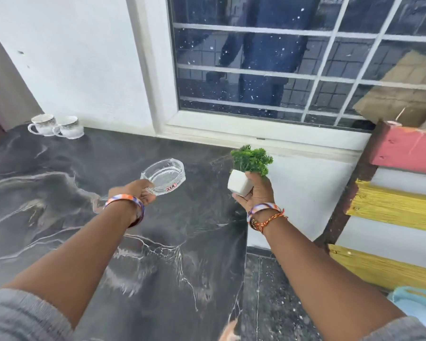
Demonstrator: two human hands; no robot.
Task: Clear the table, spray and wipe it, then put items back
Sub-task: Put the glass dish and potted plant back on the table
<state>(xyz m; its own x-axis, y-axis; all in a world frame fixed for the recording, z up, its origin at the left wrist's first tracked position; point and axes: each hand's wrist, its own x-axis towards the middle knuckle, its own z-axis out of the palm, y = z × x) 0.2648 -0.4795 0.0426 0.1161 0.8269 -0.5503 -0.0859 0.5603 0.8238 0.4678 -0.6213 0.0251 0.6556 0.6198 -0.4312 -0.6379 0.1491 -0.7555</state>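
Note:
A clear glass ashtray [164,175] with a small red-and-white label is held above the black marble table [59,193]; my left hand [135,191] grips its near rim. My right hand [257,193] holds a small white pot with a green plant [246,172], near the table's right edge and tilted a little to the left. Both wrists wear striped bangles. Two white cups [56,126] stand side by side at the table's far left corner, against the wall.
A white wall and a barred window [293,60] rise behind the table. To the right stands a slatted wooden piece [391,198] painted pink, white and yellow. Dark speckled floor [268,291] shows between it and the table. A light blue object [416,303] lies at bottom right.

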